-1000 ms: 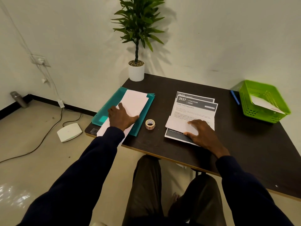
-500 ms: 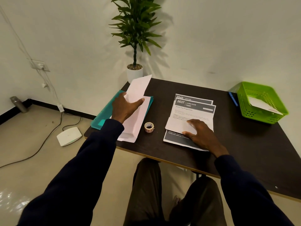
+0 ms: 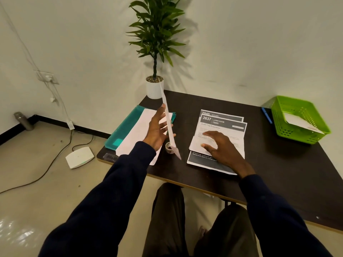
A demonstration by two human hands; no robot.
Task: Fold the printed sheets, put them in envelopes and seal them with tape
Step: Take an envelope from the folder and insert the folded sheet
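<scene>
My left hand (image 3: 156, 129) holds one white envelope (image 3: 169, 125) lifted off the table, seen almost edge-on and tilted, its lower corner above the small tape roll (image 3: 169, 147). Under that hand a stack of white envelopes (image 3: 137, 134) lies on a teal folder (image 3: 120, 132). My right hand (image 3: 220, 147) rests with spread fingers on a folded white sheet (image 3: 197, 145), which lies on the printed sheets (image 3: 222, 125) headed 2637 and 2940.
The dark table (image 3: 278, 173) carries a green basket (image 3: 297, 108) at the far right with an envelope (image 3: 302, 123) inside and a blue pen (image 3: 266, 115) beside it. A potted plant (image 3: 154, 89) stands at the back corner. My knees are under the front edge.
My left hand has picked one envelope off the stack and raised it, turning it from flat to nearly edge-on over the tape roll. My right hand has shifted up the folded sheet.
</scene>
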